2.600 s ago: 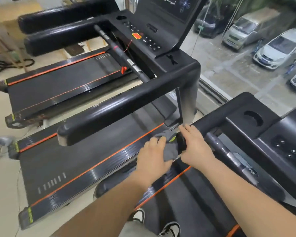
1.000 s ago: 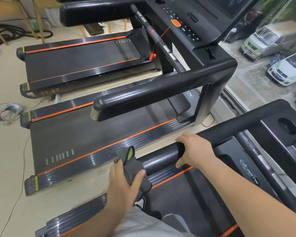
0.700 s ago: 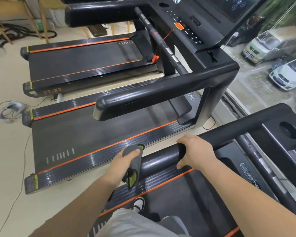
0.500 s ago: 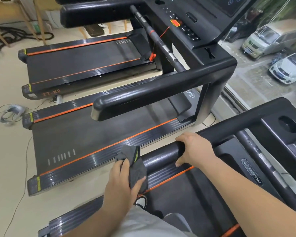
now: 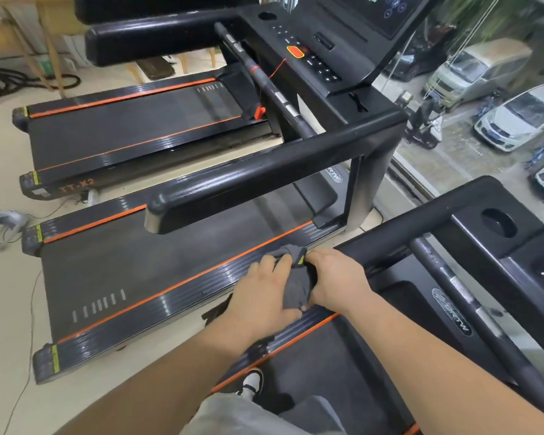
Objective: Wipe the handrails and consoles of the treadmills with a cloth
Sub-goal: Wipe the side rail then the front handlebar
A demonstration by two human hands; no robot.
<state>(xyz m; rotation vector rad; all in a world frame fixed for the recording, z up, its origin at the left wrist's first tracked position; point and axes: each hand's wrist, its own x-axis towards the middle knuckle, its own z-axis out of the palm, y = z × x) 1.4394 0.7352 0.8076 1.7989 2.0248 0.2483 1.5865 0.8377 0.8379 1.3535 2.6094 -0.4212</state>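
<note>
A grey cloth (image 5: pixel 296 285) with a yellow-green tag is wrapped over the near end of the black left handrail (image 5: pixel 399 233) of the treadmill I stand on. My left hand (image 5: pixel 261 296) presses the cloth onto that rail end. My right hand (image 5: pixel 336 277) grips the same rail just beyond, its fingers touching the cloth. This treadmill's console (image 5: pixel 515 246) with a round cup hole lies to the right. The neighbouring treadmill's handrail (image 5: pixel 264 177) and its console (image 5: pixel 314 54) with an orange button sit ahead.
Two more treadmill decks (image 5: pixel 132 271) with orange stripes lie to the left on the beige floor. Cables (image 5: pixel 0 224) rest at the far left. A window (image 5: pixel 484 127) on the right looks down on parked cars. My shoe (image 5: pixel 252 383) stands on the belt below.
My left hand slid the cloth up along the rail from its free end until it met my right hand, which stayed gripping the rail. The view shifted slightly.
</note>
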